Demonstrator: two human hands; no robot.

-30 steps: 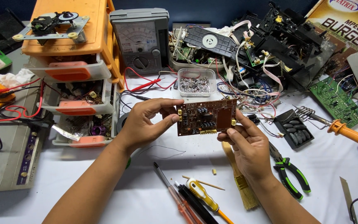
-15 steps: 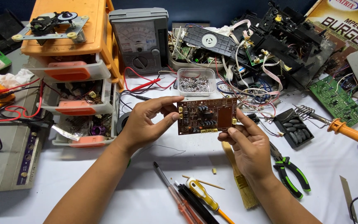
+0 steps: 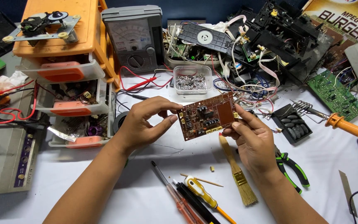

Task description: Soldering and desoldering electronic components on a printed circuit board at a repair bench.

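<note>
I hold a small brown circuit board [image 3: 209,116] up over the white table [image 3: 137,195], tilted a little with its right end higher. My left hand [image 3: 148,121] pinches its left edge between thumb and fingers. My right hand [image 3: 251,139] grips the lower right corner. Black chips and small yellow parts show on the board's face. Just below the board, a paint brush [image 3: 237,172] lies on the table.
Orange drawer unit [image 3: 63,62] at left, analog multimeter [image 3: 133,37] behind. A clear box of small metal parts [image 3: 191,79], a dismantled disc player with loose wires [image 3: 266,41], a green board [image 3: 340,93], soldering iron [image 3: 349,126], green-handled pliers [image 3: 293,170], screwdrivers [image 3: 191,199].
The board has tilted slightly, right end up. My left fingers have shifted their pinch on its left edge. Both hands stay in about the same place.
</note>
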